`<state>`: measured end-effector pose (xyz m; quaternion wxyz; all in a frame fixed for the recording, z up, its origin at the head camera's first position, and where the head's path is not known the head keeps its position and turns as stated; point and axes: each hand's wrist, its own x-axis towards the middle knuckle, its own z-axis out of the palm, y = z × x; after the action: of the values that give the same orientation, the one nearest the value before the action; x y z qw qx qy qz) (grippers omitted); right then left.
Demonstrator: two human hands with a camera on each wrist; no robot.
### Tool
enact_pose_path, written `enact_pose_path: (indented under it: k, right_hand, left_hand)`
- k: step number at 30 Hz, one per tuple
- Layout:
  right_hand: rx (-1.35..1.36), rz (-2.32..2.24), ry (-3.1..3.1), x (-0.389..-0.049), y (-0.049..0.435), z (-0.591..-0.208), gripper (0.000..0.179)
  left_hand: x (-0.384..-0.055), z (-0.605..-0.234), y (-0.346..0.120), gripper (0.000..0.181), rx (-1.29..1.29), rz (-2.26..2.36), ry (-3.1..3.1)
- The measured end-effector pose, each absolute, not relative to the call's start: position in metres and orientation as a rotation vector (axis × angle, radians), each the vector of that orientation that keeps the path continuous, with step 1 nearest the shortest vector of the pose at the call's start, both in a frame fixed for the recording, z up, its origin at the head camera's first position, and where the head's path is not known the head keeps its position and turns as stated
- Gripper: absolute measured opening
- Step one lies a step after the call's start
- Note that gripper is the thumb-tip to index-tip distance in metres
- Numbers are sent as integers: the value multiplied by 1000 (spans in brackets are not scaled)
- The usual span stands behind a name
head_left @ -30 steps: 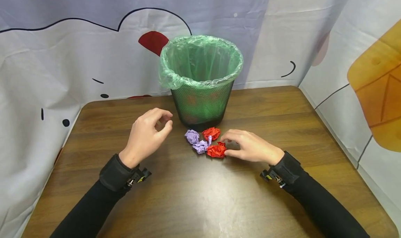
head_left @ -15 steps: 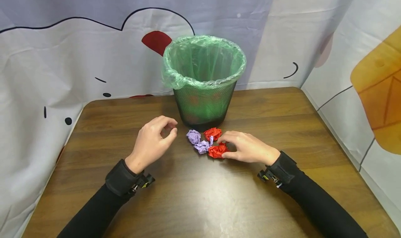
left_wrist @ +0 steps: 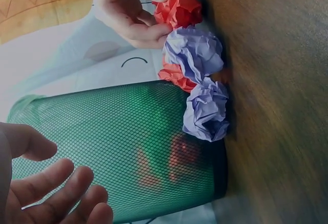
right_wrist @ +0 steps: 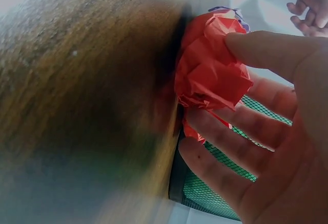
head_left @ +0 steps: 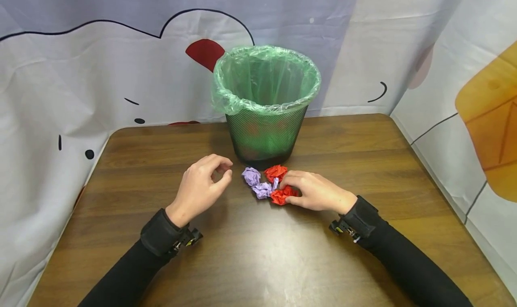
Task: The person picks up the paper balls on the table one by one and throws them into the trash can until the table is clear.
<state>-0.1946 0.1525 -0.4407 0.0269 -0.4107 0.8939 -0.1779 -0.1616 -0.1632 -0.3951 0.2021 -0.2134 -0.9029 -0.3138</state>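
Several crumpled paper balls lie on the wooden table in front of a mesh wastebasket (head_left: 264, 136). My right hand (head_left: 317, 191) has its thumb and fingers about the nearer red paper ball (head_left: 281, 196), pinching it where it sits on the tabletop. Behind it is another red paper ball (head_left: 275, 173), close to the basket's base. Two purple paper balls, one nearer (head_left: 262, 190) and one farther left (head_left: 251, 176), lie beside the red ones. My left hand (head_left: 201, 186) hovers left of them, fingers loosely bent and holding nothing.
A green plastic liner (head_left: 266, 103) folds over the basket's rim. Reddish shapes (left_wrist: 184, 157) show through the mesh low in the basket. A printed curtain (head_left: 161, 73) hangs behind the table (head_left: 258, 262) and along its right side.
The right thumb and fingers have closed in on the near red ball. My left hand has drifted slightly right and nearer in the head view, which itself has shifted a little.
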Motion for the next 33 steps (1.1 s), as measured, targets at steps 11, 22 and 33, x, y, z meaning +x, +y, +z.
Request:
enact_pose_path:
  k: [11,22,33]
  right_hand:
    - [-1304,-587,2715,-192,156,-437,15]
    - [-1305,-603,2729,-187,168,-406,16]
    - [-1449,-690,2762,-189,174,-352,15]
  left_hand:
    - [-162,-400,-163,12,-594,-878,-2541]
    - [-161,-404,-162,12,-586,-881,-2561]
    - [-160,-409,-160,12,-593,-889,-2592]
